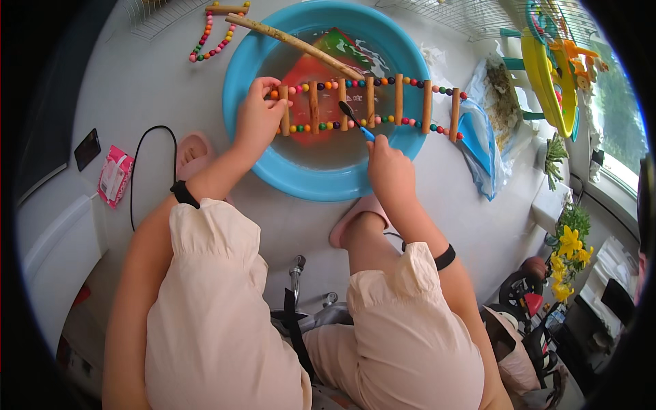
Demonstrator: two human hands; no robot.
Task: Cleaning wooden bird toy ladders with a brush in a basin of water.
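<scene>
My left hand (260, 110) grips the left end of a ladder of wooden rungs and coloured beads (370, 102). The ladder stretches over a round blue plastic basin (302, 187), its right end reaching past the rim. In my right hand (389, 166) is a toothbrush (359, 123) with a blue handle and black bristle head, which lies over the ladder's middle rungs. Cloudy water (318, 156) fills the basin's bottom, with a red and green flat object (312, 77) in it. A wooden stick (294, 45) leans across the far rim, its lower end near the beads.
A beaded swing with a wooden bar (227, 9) lies on the floor at the upper left. A pink packet (115, 177) and a phone (87, 149) are farther left. At right are a blue plastic bag (484, 159), a yellow toy (546, 82) and yellow flowers (569, 243).
</scene>
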